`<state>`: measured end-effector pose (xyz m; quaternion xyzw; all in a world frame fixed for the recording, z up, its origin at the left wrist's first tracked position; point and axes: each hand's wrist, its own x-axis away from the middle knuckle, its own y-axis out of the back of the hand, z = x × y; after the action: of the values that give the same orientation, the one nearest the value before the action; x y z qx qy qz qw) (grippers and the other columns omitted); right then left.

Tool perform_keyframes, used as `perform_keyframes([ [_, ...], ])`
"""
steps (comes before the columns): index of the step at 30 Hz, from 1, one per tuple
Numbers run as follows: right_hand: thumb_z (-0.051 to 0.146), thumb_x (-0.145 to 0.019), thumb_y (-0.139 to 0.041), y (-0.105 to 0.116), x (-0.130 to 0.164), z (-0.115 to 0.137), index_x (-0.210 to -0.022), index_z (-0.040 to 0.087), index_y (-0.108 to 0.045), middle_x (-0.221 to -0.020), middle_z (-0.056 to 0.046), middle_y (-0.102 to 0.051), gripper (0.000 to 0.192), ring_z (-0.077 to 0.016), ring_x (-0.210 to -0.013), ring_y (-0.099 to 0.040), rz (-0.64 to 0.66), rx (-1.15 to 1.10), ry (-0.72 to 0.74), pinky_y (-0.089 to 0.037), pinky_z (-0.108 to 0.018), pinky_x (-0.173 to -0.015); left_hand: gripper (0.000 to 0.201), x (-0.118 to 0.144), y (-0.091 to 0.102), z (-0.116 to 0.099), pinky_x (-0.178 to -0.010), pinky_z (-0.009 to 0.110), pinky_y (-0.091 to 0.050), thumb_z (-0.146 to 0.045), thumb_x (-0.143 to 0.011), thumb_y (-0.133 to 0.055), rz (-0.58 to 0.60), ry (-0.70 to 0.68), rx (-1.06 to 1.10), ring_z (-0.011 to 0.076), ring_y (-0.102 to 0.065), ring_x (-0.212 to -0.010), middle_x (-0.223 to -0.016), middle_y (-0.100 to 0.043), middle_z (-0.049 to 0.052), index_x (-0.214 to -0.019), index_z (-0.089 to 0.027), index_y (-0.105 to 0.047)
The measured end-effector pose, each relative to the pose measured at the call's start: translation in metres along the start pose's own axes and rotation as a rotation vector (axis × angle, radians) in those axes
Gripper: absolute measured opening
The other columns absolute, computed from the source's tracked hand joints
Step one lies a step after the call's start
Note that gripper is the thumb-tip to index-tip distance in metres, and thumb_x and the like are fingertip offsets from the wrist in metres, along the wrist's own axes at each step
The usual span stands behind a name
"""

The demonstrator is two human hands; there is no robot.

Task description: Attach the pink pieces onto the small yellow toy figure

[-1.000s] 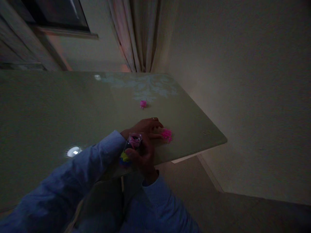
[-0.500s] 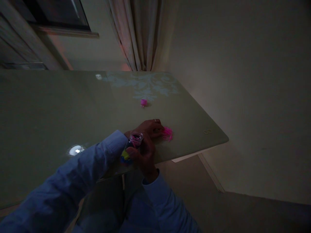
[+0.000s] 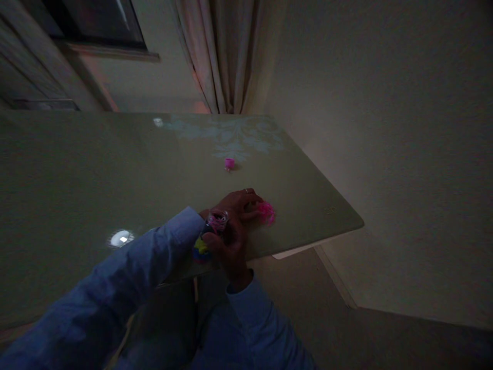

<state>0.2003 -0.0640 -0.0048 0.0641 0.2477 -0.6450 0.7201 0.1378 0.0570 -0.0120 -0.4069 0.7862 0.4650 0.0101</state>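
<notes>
Dim view from our head camera, looking down on a pale, glossy bench [image 3: 96,169] with a faint floral pattern near its far end. Our right hand [image 3: 231,246] closes its grip around a small clear jar [image 3: 212,230] with an open mouth, held tilted at the near edge of the bench; pink contents show at the mouth, and yellow and blue colours show lower on the jar. Our left hand [image 3: 236,203] lies on the bench just beyond the jar, fingers curled, its fingertips touching a loose heap of bright pink strands [image 3: 266,211]; we cannot tell whether this grip pinches any strand. A ring shows on one finger. Both arms wear blue sleeves [image 3: 127,277]. A small pink cap-like object [image 3: 229,163] stands alone farther along the bench, well apart from the hands. A bright reflected light spot [image 3: 120,238] lies on the bench to the left. A pale curtain [image 3: 223,56] hangs behind the bench.
</notes>
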Motion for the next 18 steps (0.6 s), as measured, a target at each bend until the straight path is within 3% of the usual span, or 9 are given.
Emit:
perform_keyframes([
  [3, 0.035, -0.085, -0.076, 0.000, 0.001, -0.002, -0.116, 0.025, -0.070, -0.102, -0.006, -0.067, 0.032, -0.0210, -0.093, -0.064, -0.014, -0.041, 0.014, -0.054, -0.036, -0.086, 0.047, 0.000, 0.000, -0.002, -0.077, 0.027, -0.047, -0.052, -0.093, -0.064, 0.040, -0.006, -0.031, 0.0163, -0.062, -0.082, -0.100, -0.066, 0.009, -0.121, -0.015, -0.072],
  [7, 0.036, -0.086, -0.075, 0.000, 0.002, -0.001, -0.115, 0.024, -0.070, -0.103, -0.006, -0.067, 0.033, -0.0212, -0.094, -0.065, -0.015, -0.024, -0.003, -0.054, -0.035, -0.087, 0.042, -0.001, -0.002, -0.003, -0.075, 0.026, -0.046, -0.053, -0.098, -0.057, 0.089, -0.004, -0.076, 0.0152, -0.062, -0.083, -0.102, -0.066, 0.009, -0.112, -0.018, -0.076],
  [18, 0.041, -0.083, -0.078, -0.001, 0.001, 0.004, -0.114, 0.022, -0.071, -0.098, -0.006, -0.065, 0.037, -0.0201, -0.089, -0.062, -0.030, -0.037, -0.041, -0.054, -0.033, -0.084, 0.039, -0.003, -0.009, 0.013, -0.070, 0.024, -0.047, -0.046, -0.100, -0.055, -0.025, -0.005, 0.043, 0.0121, -0.061, -0.073, -0.095, -0.066, 0.010, -0.107, -0.014, -0.076],
])
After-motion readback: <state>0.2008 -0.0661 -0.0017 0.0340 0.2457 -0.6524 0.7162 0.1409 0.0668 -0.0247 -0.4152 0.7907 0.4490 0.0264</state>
